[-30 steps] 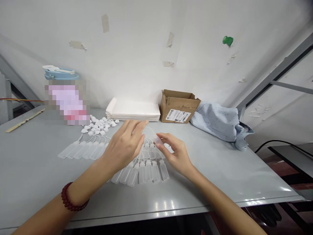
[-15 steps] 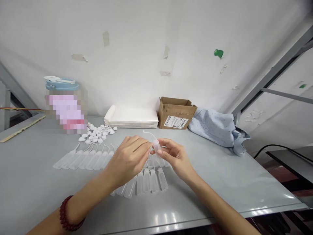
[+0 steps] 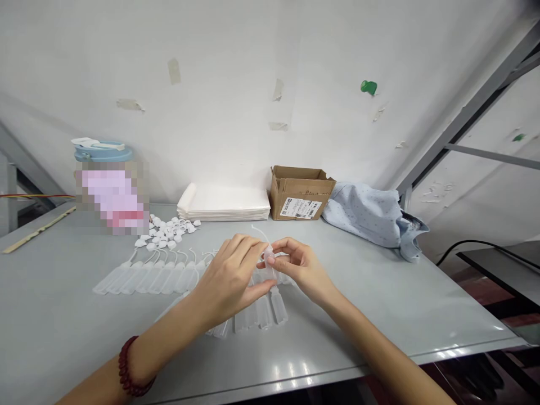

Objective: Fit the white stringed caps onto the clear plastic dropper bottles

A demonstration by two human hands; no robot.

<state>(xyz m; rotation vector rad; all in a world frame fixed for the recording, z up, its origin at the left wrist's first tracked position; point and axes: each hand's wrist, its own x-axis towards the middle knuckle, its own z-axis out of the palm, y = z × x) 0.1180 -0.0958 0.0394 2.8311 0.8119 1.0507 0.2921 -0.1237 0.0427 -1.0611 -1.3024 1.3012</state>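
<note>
A small translucent plastic bottle [image 3: 269, 256] with a thin white string or tube rising from its top is pinched between the thumb and fingers of my right hand [image 3: 299, 264]. My left hand [image 3: 232, 273] is beside it, fingertips at the bottle's neck and thumb spread apart below. Whether those fingertips touch the neck is hard to tell. Under and in front of my hands lie several similar bottles [image 3: 278, 306], partly hidden. More bottles [image 3: 147, 277] with white strings form a slanting row to the left. Behind that row is a pile of small white caps [image 3: 171, 230].
Along the wall stand a stack of white sheets [image 3: 228, 207], an open cardboard box [image 3: 301, 194] and a light blue cloth [image 3: 365, 216]. A blue-lidded container [image 3: 103, 152] is at the back left, its body blurred. A wooden strip [image 3: 40, 229] lies on the grey table [image 3: 379, 315].
My left thumb has moved away from the bottle and down, spreading from the fingers. The right hand keeps its pinch on the bottle. The view has shifted slightly.
</note>
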